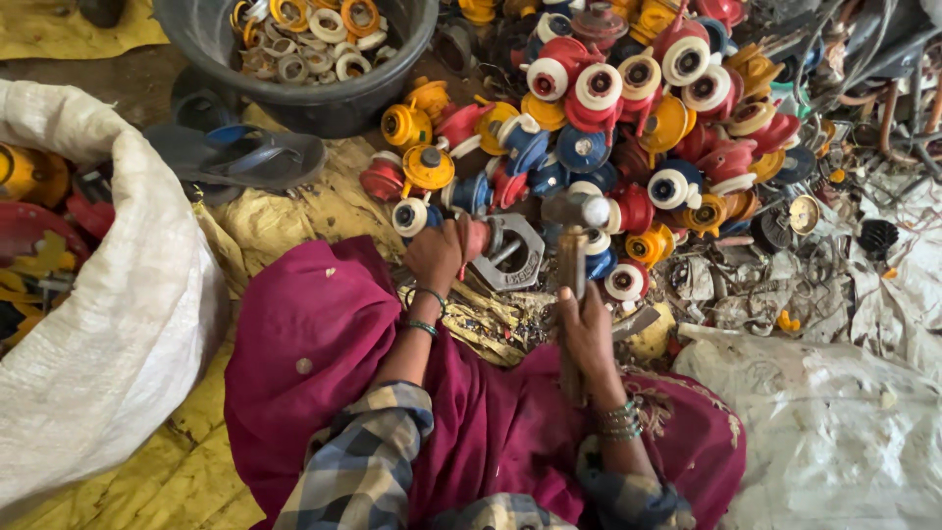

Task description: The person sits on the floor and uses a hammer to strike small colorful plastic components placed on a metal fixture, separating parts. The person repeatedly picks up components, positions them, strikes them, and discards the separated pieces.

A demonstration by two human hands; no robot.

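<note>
My right hand (pixel 589 329) grips the wooden handle of a hammer (pixel 577 211), whose metal head is raised over a heavy hexagonal metal block (pixel 518 253). My left hand (pixel 439 253) is shut on a red round plastic part (pixel 475 238), holding it on the block's left edge. Just beyond lies a big pile of round plastic parts (pixel 628 118) in red, yellow, blue and white. Magenta cloth covers my lap.
A black tub (pixel 324 103) with several rings in it stands at the top. Grey sandals (pixel 245 157) lie beside it. A large white sack (pixel 108 334) holding red and yellow pieces is at the left. Broken scrap (pixel 746 290) and white sheeting (pixel 834 422) lie at the right.
</note>
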